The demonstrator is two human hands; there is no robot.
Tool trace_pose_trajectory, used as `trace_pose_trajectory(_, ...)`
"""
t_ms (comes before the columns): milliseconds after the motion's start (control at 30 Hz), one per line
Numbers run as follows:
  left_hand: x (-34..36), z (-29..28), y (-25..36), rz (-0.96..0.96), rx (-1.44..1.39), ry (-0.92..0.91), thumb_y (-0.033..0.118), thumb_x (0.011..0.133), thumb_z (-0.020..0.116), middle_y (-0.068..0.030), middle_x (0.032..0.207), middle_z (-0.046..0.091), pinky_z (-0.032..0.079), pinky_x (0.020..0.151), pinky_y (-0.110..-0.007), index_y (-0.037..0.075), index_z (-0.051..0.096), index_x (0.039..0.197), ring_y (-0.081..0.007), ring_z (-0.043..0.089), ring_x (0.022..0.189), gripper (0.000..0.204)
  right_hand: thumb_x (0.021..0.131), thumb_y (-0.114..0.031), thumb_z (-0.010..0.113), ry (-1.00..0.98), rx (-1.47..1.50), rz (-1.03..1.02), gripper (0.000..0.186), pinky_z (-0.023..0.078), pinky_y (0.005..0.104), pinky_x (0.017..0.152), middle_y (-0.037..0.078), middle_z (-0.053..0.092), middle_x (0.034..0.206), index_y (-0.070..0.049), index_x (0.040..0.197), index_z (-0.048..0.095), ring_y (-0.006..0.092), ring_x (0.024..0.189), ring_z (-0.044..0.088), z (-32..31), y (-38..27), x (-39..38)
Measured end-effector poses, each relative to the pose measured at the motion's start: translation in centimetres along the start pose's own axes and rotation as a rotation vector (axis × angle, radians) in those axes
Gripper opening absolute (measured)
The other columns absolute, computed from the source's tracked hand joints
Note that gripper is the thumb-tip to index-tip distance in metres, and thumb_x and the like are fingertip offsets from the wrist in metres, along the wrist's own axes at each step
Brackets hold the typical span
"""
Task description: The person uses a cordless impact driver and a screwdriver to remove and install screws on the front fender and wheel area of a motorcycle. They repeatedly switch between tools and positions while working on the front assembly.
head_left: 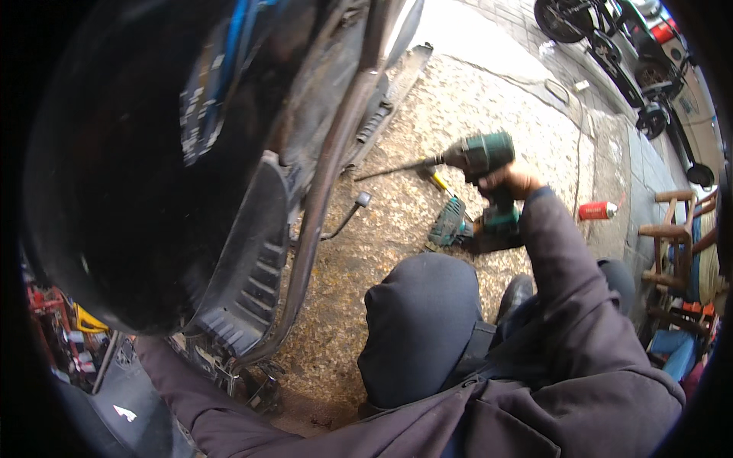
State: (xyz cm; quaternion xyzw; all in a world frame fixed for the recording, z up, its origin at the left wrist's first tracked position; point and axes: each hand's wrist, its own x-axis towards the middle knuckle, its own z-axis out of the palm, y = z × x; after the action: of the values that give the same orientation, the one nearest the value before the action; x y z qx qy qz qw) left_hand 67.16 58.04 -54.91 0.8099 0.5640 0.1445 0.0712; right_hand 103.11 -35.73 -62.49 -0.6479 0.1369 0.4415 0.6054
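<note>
My right hand [513, 182] is closed around the grip of a teal-green cordless drill [487, 153]. Its long thin bit [397, 169] points left at the scooter's metal frame tube [336, 153], with a gap left between them. At the left, my left arm reaches past the scooter's large black body panel [122, 229]; the sleeve shows, but the hand is hidden. Below the panel lies a ribbed black plastic footboard [256, 294]. On the ground near the drill are a second teal tool [449, 223] and a small yellow-handled tool [438, 180].
A lever with a grey end [362, 200] sticks out from the frame. A red spray can [597, 211] lies on the pebbled ground, close to a wooden stool [672, 233]. Other scooters [611, 61] are parked at upper right. Assorted red and yellow items [76, 328] sit at far left.
</note>
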Motion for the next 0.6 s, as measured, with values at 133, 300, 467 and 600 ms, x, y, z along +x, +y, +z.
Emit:
trace_pose_trajectory(133, -3.6, -3.4, 0.7, -0.187, -0.845, -0.037, 0.015, 0.089, 0.048, -0.0108, 0.09, 0.062, 0.049, 0.074, -0.034, 0.002, 0.062, 0.092, -0.023, 0.059, 0.083, 0.02, 0.077, -0.013, 0.075, -0.079, -0.133, -0.013, 0.032, 0.053, 0.0325, 0.061, 0.006, 0.067, 0.081, -0.006, 0.108, 0.07, 0.0178, 0.068, 0.063, -2.2, -5.8, -0.8)
trace_pose_trajectory(300, -18.1, -10.4, 8.5, -0.147, -1.576, -0.221, 0.003, 0.091, 0.045, -0.0079, 0.096, 0.062, 0.048, 0.08, -0.029, -0.001, 0.06, 0.101, -0.0171, 0.059, 0.089, 0.019, 0.076, -0.019, 0.076, -0.319, -0.259, -0.117, 0.037, 0.047, 0.029, 0.055, 0.002, 0.06, 0.076, -0.005, 0.109, 0.066, 0.0135, 0.061, 0.054, -5.7, -11.2, -1.4)
trace_pose_trajectory(467, -36.0, -17.2, 22.6, 0.341, -1.681, -0.311, 0.006, 0.093, 0.046, -0.0111, 0.092, 0.053, 0.048, 0.084, -0.033, -0.009, 0.047, 0.119, -0.0186, 0.054, 0.087, 0.03, 0.077, -0.024, 0.079, -0.328, -0.393, -0.206, 0.04, 0.049, 0.0281, 0.058, 0.0, 0.061, 0.079, -0.004, 0.109, 0.065, 0.0116, 0.064, 0.055, -8.5, -11.8, -2.3)
trace_pose_trajectory(600, -47.9, -14.1, 35.9, 0.38, -1.735, -0.777, 0.0, 0.081, 0.047, -0.003, 0.077, 0.047, 0.044, 0.057, -0.029, 0.005, 0.05, 0.122, -0.0152, 0.048, 0.061, 0.041, 0.071, -0.021, 0.085, -0.362, -0.241, -0.355, 0.047, 0.051, 0.0287, 0.063, 0.001, 0.065, 0.086, -0.003, 0.111, 0.067, 0.0125, 0.072, 0.059, -10.0, -8.5, -3.2)
